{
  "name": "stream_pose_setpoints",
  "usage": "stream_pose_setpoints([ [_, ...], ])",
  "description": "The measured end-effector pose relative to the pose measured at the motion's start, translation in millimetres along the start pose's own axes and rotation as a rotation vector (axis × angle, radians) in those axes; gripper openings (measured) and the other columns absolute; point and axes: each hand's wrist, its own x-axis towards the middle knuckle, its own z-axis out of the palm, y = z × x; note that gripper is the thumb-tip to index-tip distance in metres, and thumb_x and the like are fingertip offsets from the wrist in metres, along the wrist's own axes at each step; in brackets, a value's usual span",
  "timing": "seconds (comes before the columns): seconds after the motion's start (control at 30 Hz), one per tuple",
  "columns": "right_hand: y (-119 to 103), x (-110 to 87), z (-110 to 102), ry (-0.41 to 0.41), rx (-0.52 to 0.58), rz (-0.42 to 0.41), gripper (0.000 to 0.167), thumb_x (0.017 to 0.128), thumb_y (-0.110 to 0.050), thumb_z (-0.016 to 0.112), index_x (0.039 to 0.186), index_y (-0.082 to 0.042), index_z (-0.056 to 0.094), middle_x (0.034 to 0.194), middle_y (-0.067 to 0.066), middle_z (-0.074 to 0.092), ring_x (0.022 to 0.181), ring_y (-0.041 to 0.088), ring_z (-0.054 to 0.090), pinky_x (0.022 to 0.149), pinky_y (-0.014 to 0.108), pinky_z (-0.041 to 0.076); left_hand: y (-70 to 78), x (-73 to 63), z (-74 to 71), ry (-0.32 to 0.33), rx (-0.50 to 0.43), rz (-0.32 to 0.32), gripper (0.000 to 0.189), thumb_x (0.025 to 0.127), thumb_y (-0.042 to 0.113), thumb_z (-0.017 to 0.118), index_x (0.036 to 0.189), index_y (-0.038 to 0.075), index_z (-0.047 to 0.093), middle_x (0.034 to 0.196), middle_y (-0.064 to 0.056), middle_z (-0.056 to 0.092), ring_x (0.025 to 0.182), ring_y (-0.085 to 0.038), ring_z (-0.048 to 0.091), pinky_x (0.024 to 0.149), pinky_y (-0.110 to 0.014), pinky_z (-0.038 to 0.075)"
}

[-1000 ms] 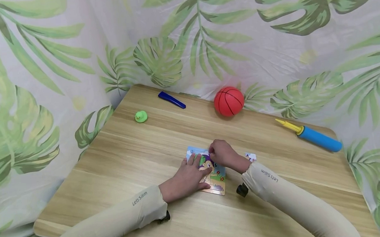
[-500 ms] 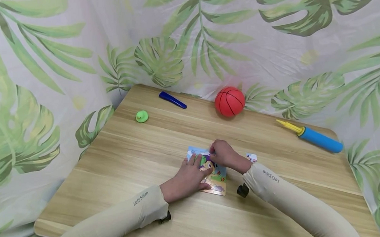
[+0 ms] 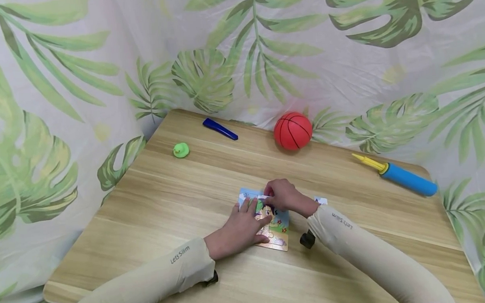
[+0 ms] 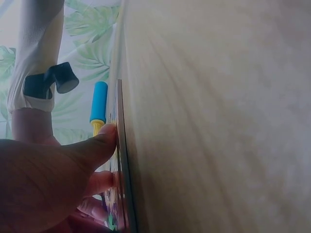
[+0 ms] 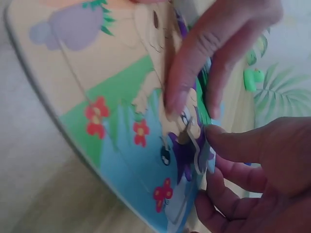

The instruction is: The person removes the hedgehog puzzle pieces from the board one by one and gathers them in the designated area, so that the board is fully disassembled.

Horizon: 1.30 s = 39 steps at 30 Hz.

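Observation:
A jigsaw puzzle with a cartoon figure, flowers and grass lies on the table. My left hand rests on its left part with fingers spread. In the left wrist view the thumb of the left hand touches the face of the puzzle near its edge. At the upper part of the puzzle, my right hand pinches a puzzle piece between thumb and fingers. The right wrist view shows that piece tilted up from the surrounding picture. Another loose piece lies right of the puzzle, partly behind the right wrist.
Along the table's back edge are a blue flat, tapered object and a red toy basketball. A green rubber duck stands at the back left. A blue and yellow hand pump lies at the right. Leaf-patterned cloth hangs behind.
My right hand has shifted slightly left over the top of the puzzle, and its fingers have changed position at the piece. The left hand stays in place.

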Motion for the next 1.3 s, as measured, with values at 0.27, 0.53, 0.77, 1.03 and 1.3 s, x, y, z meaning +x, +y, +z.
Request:
stream_pose_setpoints([
  [0.27, 6.2, 10.9, -9.0, -0.072, 0.116, 0.039, 0.016, 0.087, -0.024, 0.079, 0.088, -0.008, 0.077, 0.081, 0.002, 0.071, 0.075, 0.011, 0.059, 0.067, 0.023, 0.048, 0.8, -1.3, 0.8, -0.008, -0.022, -0.013, 0.058, 0.093, 0.064, 0.053, 0.144, 0.036, 0.055, 0.150, -0.029, 0.046, 0.138, -0.048, 0.047, 0.102, -0.061, 0.049],
  [0.53, 32.3, 6.9, -31.3, -0.060, 0.200, 0.114, 0.015, 0.085, -0.024, 0.081, 0.084, -0.009, 0.076, 0.078, -0.001, 0.070, 0.074, 0.011, 0.058, 0.063, 0.021, 0.045, 4.5, 2.6, 2.8, 0.000, -0.050, -0.003, 0.057, 0.094, 0.063, 0.054, 0.144, 0.035, 0.055, 0.150, -0.031, 0.045, 0.140, -0.049, 0.044, 0.104, -0.063, 0.047],
  [0.77, 80.3, -15.2, -57.9, 0.004, 0.248, 0.092, 0.013, 0.088, -0.015, 0.077, 0.094, -0.005, 0.074, 0.076, 0.002, 0.070, 0.070, 0.011, 0.059, 0.064, 0.024, 0.046, 1.5, -0.3, 1.5, -0.011, -0.135, -0.014, 0.057, 0.094, 0.061, 0.056, 0.143, 0.032, 0.056, 0.152, -0.032, 0.042, 0.142, -0.051, 0.040, 0.107, -0.065, 0.043],
  [1.03, 114.6, -30.9, -52.9, -0.025, 0.246, 0.063, 0.008, 0.089, -0.012, 0.075, 0.091, -0.005, 0.077, 0.076, 0.003, 0.073, 0.067, 0.008, 0.056, 0.064, 0.024, 0.048, -1.3, -5.0, 2.1, 0.006, -0.157, -0.007, 0.058, 0.093, 0.059, 0.060, 0.142, 0.029, 0.058, 0.151, -0.031, 0.042, 0.142, -0.051, 0.040, 0.107, -0.066, 0.042],
  [1.3, 126.4, -26.8, -46.6, -0.048, 0.191, -0.033, 0.004, 0.086, -0.009, 0.078, 0.089, -0.006, 0.077, 0.079, 0.004, 0.075, 0.069, 0.005, 0.057, 0.067, 0.022, 0.049, -1.1, -1.9, 1.6, -0.002, -0.160, 0.007, 0.058, 0.093, 0.058, 0.059, 0.143, 0.029, 0.057, 0.153, -0.031, 0.040, 0.143, -0.050, 0.038, 0.108, -0.066, 0.041],
])
